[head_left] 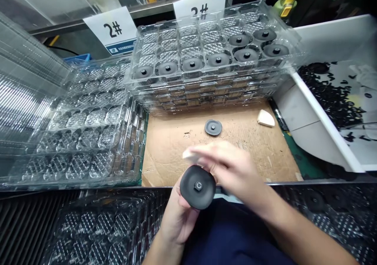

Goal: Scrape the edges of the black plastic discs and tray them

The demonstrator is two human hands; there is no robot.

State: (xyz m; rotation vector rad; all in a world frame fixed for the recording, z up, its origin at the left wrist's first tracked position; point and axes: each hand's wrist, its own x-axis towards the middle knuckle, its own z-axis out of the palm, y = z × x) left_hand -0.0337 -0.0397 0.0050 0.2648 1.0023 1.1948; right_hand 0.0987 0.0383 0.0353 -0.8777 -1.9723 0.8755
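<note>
A black rounded rubber part (203, 197) with a metal nut at its centre is held in my left hand (180, 214), its dished face toward the camera. Just above it, my right hand (232, 166) is blurred by motion and pinches a small white block (190, 155) near the part's upper edge. A similar black part (213, 127) lies on the cardboard (167, 139) beyond my hands. Another white piece (266, 118) rests on the cardboard at the right.
Stacked clear trays (206, 86) stand at the back, the top one holding several black parts. More clear trays (79, 139) are at the left. A white bin (326, 123) with small black scraps stands at the right. Two "2#" signs hang behind.
</note>
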